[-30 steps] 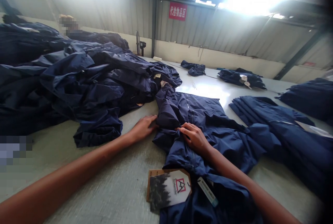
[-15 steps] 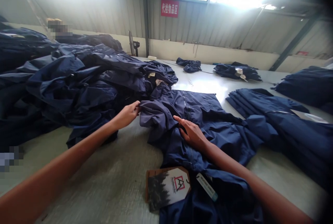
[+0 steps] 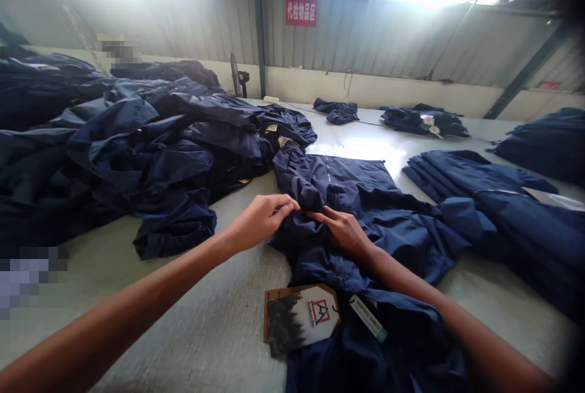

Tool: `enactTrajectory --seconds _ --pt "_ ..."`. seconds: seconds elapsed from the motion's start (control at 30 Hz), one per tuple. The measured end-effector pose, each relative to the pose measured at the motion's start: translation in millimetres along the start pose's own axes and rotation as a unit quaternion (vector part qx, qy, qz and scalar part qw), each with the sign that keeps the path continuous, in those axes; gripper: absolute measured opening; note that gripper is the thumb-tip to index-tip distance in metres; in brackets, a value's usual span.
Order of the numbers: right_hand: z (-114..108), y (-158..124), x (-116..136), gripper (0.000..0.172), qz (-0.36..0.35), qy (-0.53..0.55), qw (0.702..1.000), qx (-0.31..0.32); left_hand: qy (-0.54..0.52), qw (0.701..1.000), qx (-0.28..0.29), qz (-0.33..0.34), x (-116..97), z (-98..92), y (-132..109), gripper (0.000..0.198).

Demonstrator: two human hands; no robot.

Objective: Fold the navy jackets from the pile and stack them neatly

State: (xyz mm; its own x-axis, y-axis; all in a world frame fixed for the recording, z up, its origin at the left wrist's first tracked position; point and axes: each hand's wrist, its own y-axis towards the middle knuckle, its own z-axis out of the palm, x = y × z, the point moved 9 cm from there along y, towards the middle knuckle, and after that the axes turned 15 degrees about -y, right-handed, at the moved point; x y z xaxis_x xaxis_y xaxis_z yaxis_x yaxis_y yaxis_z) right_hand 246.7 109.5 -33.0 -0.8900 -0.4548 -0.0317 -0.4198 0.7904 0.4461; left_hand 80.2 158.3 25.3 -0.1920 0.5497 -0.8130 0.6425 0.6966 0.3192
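A navy rain jacket (image 3: 347, 198) lies spread on the pale table, its zip running up the middle and a sleeve folded in toward it. My left hand (image 3: 260, 220) curls over the folded fabric at the jacket's near left edge. My right hand (image 3: 342, 231) lies on the jacket just beside it, fingers pointing toward my left hand. Nearer to me, a white and brown hang tag (image 3: 301, 314) and a slim pale blue tag (image 3: 368, 318) rest on the jacket's lower part.
A large heap of navy garments (image 3: 150, 149) fills the table's left side. Folded navy garments (image 3: 493, 216) lie to the right, and small bundles (image 3: 336, 111) lie farther back. A person (image 3: 119, 49) is behind the heap, near a standing fan (image 3: 238, 76).
My left hand has moved right from the heap's edge onto the jacket and curled over its fold. The folded sleeve now lies closer to my right hand.
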Motion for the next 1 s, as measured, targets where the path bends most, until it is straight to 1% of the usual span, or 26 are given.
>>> enactTrajectory --seconds 0.07,0.1,0.13,0.17,0.23,0.3,0.37,0.4,0.47,0.53,0.6,0.67,0.7,0.73,0.77,0.8,0.83,0.87,0.9,0.93,0.97,1.0 --pt "-2 1 2 0.059 -0.007 0.017 1.000 -0.008 -0.008 0.995 -0.098 -0.023 19 -17.9 -1 0.030" --pt "-2 1 2 0.057 -0.008 0.022 1.000 -0.010 -0.003 0.990 -0.135 -0.033 30 -25.8 -3 0.032" --pt "-2 1 2 0.056 -0.009 0.023 1.000 -0.010 0.005 0.987 -0.155 -0.045 42 -30.2 -3 0.039" --pt "-2 2 2 0.055 -0.010 0.019 1.000 -0.010 0.011 0.986 -0.157 -0.062 54 -30.8 -4 0.048" --pt "-2 2 3 0.054 -0.011 0.006 1.000 -0.008 0.000 0.987 -0.126 -0.095 75 -22.9 -4 0.058" --pt "-2 2 4 0.056 -0.012 -0.005 1.000 -0.006 -0.036 0.989 -0.105 -0.101 84 -14.1 -5 0.057" --pt "-1 3 4 0.058 -0.011 -0.013 1.000 -0.002 -0.055 0.989 -0.105 -0.084 84 -11.5 -5 0.051" --pt "-1 3 4 0.058 -0.010 -0.015 1.000 0.000 -0.050 0.990 -0.108 -0.080 82 -13.1 -4 0.047" --pt "-1 4 4 0.057 -0.007 -0.014 1.000 0.001 -0.022 0.989 -0.114 -0.087 81 -22.8 -2 0.039" --pt "-2 5 4 0.056 -0.005 -0.012 1.000 0.000 0.011 0.987 -0.128 -0.099 78 -42.2 0 0.036" --pt "-2 5 4 0.056 -0.004 -0.016 1.000 0.000 0.038 0.982 -0.162 -0.092 70 -68.8 2 0.036" --pt "0 5 5 0.057 -0.008 -0.028 1.000 0.002 0.076 0.973 -0.206 -0.066 53 -92.8 1 0.036" --pt "1 4 4 0.058 -0.008 -0.031 0.999 0.002 0.093 0.970 -0.221 -0.048 41 -99.4 0 0.036" --pt "2 4 4 0.059 -0.006 -0.031 0.999 0.002 0.102 0.968 -0.227 -0.029 30 -100.4 -1 0.036" --pt "2 3 2 0.061 -0.001 -0.029 1.000 -0.001 0.102 0.970 -0.220 -0.010 18 -95.4 -2 0.037" --pt "3 2 1 0.064 0.007 -0.025 1.000 -0.004 0.093 0.977 -0.192 0.005 8 -83.9 -3 0.039" --pt "3 1 -1 0.066 0.014 -0.021 1.000 -0.006 0.075 0.987 -0.142 0.015 0 -66.2 -3 0.042" --pt "4 1 -2 0.069 0.018 -0.019 1.000 -0.007 0.052 0.995 -0.078 0.015 -6 -45.1 -3 0.047" --pt "5 1 -3 0.069 0.019 -0.019 1.000 -0.005 0.028 0.999 -0.014 0.007 -9 -24.2 -5 0.051" --pt "5 1 -3 0.067 0.016 -0.020 1.000 -0.001 0.004 0.999 0.037 -0.005 -11 -7.0 -7 0.052" --pt "6 1 -2 0.062 0.011 -0.021 1.000 0.003 -0.021 0.997 0.067 -0.017 -12 4.4 -8 0.050" --pt "6 2 -1 0.056 0.006 -0.021 1.000 0.005 -0.043 0.996 0.073 -0.026 -12 8.7 -9 0.047"
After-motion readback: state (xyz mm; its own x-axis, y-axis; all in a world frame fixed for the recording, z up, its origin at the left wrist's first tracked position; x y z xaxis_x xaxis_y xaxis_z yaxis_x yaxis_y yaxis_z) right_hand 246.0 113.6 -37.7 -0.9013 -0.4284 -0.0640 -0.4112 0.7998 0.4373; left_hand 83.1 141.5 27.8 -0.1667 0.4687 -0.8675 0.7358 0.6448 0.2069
